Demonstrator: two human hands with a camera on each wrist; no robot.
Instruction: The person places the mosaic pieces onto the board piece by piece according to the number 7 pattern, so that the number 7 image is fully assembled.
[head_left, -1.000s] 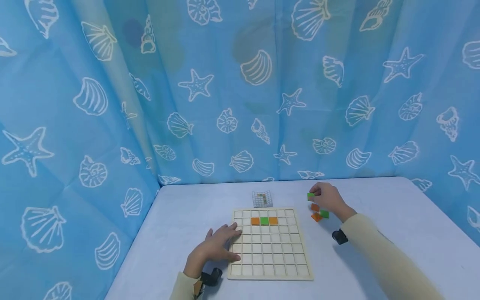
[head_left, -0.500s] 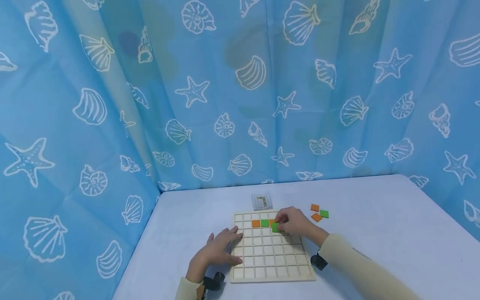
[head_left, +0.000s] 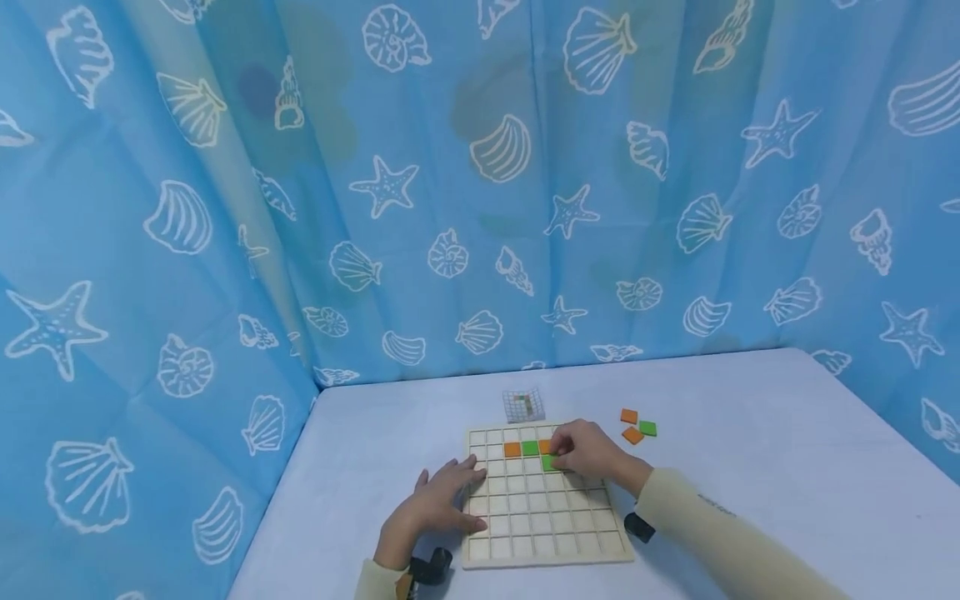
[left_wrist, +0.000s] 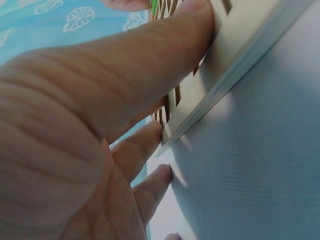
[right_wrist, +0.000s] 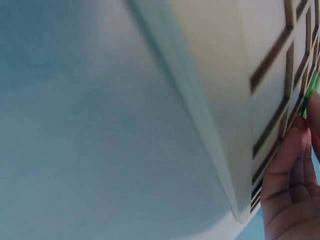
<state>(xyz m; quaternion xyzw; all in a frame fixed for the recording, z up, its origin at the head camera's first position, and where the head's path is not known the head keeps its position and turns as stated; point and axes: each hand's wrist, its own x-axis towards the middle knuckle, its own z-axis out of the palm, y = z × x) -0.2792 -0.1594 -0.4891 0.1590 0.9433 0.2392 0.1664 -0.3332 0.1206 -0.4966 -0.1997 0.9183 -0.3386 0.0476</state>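
Note:
My right hand pinches a green square tile at the light wooden grid board. This tile sits just below the right-hand orange tile of a short row, whose edge my fingers partly cover. To its left in that row are another green tile and an orange tile. In the right wrist view the pinched tile shows edge-on, tilted against the grid. My left hand rests spread over the board's left edge, thumb on the frame and some fingertips on the table.
Behind the board lies a small clear gridded card with a coloured pattern. Two orange tiles, one of them this orange tile, and a loose green tile lie to the right on the white tabletop. A blue shell-print curtain hangs behind.
My right hand has carried the green tile leftward from beside the loose tiles to the board, then lowered it slightly under the orange one. My left hand has stayed at the board's edge.

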